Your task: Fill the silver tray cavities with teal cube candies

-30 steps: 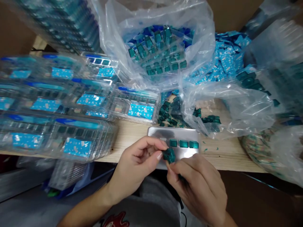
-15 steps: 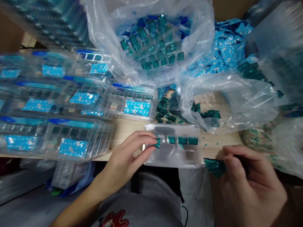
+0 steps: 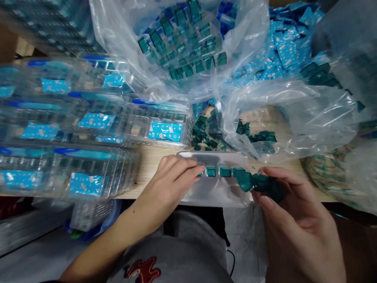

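A clear plastic tray [image 3: 218, 192] lies at the front edge of the wooden table. Several small teal plastic pieces [image 3: 225, 171] sit in a row along it. My left hand [image 3: 178, 173] is at the tray's left end, its fingers closed on a teal plastic piece [image 3: 201, 171] at the left of that row; the fingertips mostly cover this piece. Over the tray's right side, my right hand [image 3: 294, 212] grips a bunch of teal plastic pieces [image 3: 260, 185], which partly hides the rightmost one in the row.
Filled clear packs [image 3: 159, 122] with blue patterned sachets stand in stacks on the left. Behind the tray, an open plastic bag [image 3: 241, 27] holds teal trays. Another bag [image 3: 312, 110] and loose teal pieces [image 3: 203, 133] lie nearer. Blue sachets [image 3: 285, 43] are heaped at the back right.
My left hand first parted from the right with one teal piece, then settled it at the tray's left end. My right hand swung out right, then came back over the tray's right side.
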Demonstrator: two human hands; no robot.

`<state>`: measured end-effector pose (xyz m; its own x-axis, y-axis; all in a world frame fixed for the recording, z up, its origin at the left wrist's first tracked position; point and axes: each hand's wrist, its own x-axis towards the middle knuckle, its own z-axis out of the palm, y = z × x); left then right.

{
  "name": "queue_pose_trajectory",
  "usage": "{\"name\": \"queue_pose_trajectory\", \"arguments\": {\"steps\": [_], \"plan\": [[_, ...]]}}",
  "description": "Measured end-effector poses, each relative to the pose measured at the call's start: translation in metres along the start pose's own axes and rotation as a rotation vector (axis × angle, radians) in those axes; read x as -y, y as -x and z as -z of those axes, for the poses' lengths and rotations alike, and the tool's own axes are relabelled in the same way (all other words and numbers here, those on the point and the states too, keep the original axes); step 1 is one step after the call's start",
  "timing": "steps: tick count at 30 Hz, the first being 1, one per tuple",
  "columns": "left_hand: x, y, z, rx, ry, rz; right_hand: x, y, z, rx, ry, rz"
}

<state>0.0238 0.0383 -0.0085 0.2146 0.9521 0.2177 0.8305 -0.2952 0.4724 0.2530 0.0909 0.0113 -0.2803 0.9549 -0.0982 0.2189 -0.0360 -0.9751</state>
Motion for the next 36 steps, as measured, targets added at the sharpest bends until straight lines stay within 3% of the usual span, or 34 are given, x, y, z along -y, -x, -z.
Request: {"name": "queue_pose_trajectory", "arguments": {"steps": [6, 11, 13, 17, 24, 27, 30, 33, 36], "plan": [[0.005, 0.000, -0.004, 0.012, 0.104, 0.001, -0.002, -0.003, -0.011, 0.006, -0.126, -0.009], [-0.010, -0.002, 0.004, -0.099, 0.451, 0.143, 0.005, -0.004, -0.028, 0.015, -0.061, 0.118], [-0.018, -0.005, 0.008, -0.135, 0.529, 0.121, 0.007, -0.002, -0.034, 0.031, -0.053, 0.171], [-0.024, -0.009, 0.011, -0.133, 0.464, 0.020, 0.011, 0.001, -0.040, 0.060, -0.099, 0.230], [-0.026, -0.005, 0.017, -0.100, 0.512, 0.054, 0.015, -0.005, -0.042, 0.187, -0.325, 0.037], [-0.026, -0.003, 0.017, -0.156, 0.576, 0.088, 0.015, -0.008, -0.040, 0.238, -0.504, -0.096], [-0.021, 0.000, 0.018, -0.286, 0.708, 0.190, 0.014, -0.010, -0.031, 0.157, -0.636, -0.136], [-0.011, 0.007, 0.020, -0.346, 0.818, 0.256, 0.010, -0.010, -0.020, 0.042, -0.551, -0.090], [0.000, 0.015, 0.020, -0.350, 0.828, 0.301, 0.004, -0.009, -0.014, 0.038, -0.454, -0.096]]}}
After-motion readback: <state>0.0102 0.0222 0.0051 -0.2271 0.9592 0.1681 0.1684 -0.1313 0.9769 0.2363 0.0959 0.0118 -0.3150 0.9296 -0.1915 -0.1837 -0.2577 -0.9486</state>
